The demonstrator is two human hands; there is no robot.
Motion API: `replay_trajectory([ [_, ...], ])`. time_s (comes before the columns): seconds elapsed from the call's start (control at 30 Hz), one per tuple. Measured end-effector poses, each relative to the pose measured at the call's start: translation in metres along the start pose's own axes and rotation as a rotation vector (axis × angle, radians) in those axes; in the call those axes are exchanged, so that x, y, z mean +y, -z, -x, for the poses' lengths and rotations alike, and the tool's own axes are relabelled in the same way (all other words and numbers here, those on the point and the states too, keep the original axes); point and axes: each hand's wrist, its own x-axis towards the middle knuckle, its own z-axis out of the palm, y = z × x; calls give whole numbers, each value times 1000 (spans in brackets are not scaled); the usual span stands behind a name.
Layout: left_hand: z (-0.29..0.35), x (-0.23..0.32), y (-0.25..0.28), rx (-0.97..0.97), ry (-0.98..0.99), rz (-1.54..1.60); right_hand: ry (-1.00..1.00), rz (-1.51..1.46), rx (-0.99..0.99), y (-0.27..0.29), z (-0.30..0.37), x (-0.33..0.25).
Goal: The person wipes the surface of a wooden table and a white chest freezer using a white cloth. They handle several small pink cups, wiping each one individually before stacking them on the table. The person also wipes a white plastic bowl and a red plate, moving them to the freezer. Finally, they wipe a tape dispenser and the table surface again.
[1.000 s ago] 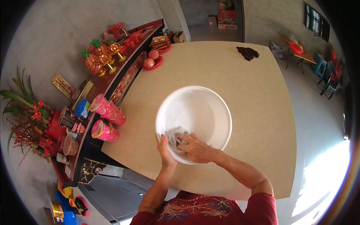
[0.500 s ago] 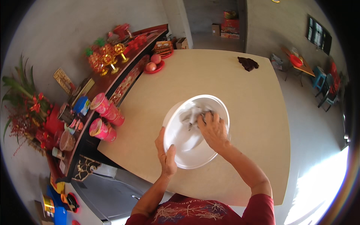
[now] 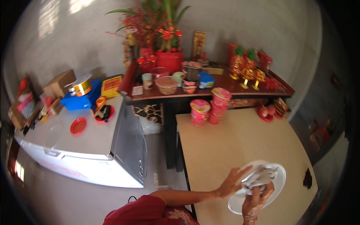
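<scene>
Beige tabletop is recorded as the working surface. A white bowl is found over it, beneath the right hand; whether it is lifted cannot be told. The left hand is extended beside the right, fingers straightened; its contact with the bowl is unconfirmed. A crumpled grey cloth is gripped by the right hand. Wiping is judged to be under way; for the next move, a steadied bowl would be required. The bowl's middle is covered, the right forearm cut off, the left fingertips blurred.
</scene>
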Motion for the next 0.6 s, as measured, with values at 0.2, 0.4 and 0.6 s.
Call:
replay_trajectory([
  [0.2, 2, -18, -28, 50, 77, 306, 287, 442, 95, -47, -11, 58],
  [0.4, 6, 22, 8, -17, 169, 63, -4, 682, 28, -44, 5, 109],
  [0.6, 4, 17, 3, 53, 76, 74, -31, 680, -419, -6, 83, 107],
])
